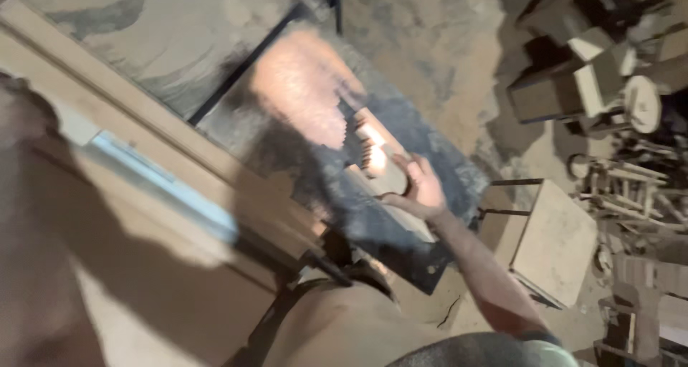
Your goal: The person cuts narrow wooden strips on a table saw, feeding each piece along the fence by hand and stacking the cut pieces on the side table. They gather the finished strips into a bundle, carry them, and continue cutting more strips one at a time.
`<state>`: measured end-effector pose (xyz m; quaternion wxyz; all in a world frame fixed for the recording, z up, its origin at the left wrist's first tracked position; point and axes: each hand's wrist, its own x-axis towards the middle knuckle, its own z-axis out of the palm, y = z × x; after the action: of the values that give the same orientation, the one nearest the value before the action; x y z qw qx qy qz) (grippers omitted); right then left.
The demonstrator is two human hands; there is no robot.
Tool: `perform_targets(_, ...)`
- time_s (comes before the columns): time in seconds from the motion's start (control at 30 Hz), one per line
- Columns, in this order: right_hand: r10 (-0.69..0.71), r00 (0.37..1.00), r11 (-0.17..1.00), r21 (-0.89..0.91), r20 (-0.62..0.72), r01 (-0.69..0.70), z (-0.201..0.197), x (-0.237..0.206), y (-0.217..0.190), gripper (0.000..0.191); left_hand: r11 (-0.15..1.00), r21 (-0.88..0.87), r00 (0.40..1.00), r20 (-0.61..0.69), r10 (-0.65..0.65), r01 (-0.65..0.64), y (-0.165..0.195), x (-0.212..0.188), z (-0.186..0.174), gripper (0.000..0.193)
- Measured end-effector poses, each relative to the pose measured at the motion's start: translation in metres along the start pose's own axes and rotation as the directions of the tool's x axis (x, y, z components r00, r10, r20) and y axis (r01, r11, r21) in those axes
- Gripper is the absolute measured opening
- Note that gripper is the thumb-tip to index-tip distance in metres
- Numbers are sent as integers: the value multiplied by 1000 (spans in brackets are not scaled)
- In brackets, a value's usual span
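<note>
My right hand [419,188] reaches out over a dark metal worktable [401,231] and grips the near end of a pale wooden piece [374,155] with a notched, toothed edge. The piece lies flat on the tabletop in a patch of bright light. A large blurred brown shape along the left edge is my left arm [32,238]; its hand is outside the picture. The whole view is motion-blurred, so fine detail of the grip is unclear.
Long pale wooden boards [143,145] run diagonally beside the worktable on the left. A wooden box [555,241] stands on the dusty floor at right. Wooden offcuts and turned parts [616,87] are piled at the upper right.
</note>
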<state>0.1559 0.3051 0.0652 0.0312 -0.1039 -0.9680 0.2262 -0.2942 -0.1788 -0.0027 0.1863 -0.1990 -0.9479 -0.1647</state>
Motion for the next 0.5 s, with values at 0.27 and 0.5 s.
perform_targets(0.27, -30, 1000, 999, -17, 10, 30, 2, 2, 14, 105, 714, -607, 937, -246, 249, -349, 229, -67, -13, 39)
perform_targets(0.5, 89, 945, 980, 196, -313, -28, -7, -88, 34, 106, 481, -838, 928, -77, 363, -258, 360, -80, 61, 59)
